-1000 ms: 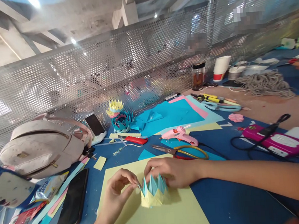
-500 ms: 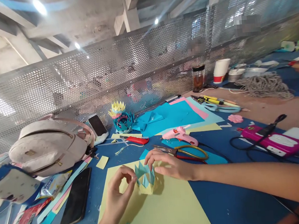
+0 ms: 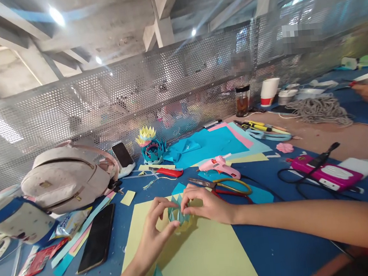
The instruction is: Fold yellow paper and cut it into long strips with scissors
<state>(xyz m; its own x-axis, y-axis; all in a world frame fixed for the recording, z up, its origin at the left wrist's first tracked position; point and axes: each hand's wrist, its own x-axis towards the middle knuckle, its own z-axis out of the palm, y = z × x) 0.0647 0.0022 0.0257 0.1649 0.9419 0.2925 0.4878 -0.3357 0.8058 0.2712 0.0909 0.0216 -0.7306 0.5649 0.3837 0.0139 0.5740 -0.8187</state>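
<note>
Just below the frame's centre, the left hand (image 3: 155,234) and right hand (image 3: 205,204) both close their grip on a small blue-and-yellow paper crown (image 3: 178,213), pinching its points from either side above the yellow sheet (image 3: 206,255) on the blue worktop (image 3: 291,248). Scissors (image 3: 226,186) and a pink glue gun (image 3: 218,166) lie just beyond.

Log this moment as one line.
left hand: pinching paper crown | right hand: gripping paper crown | under: yellow sheet
</note>
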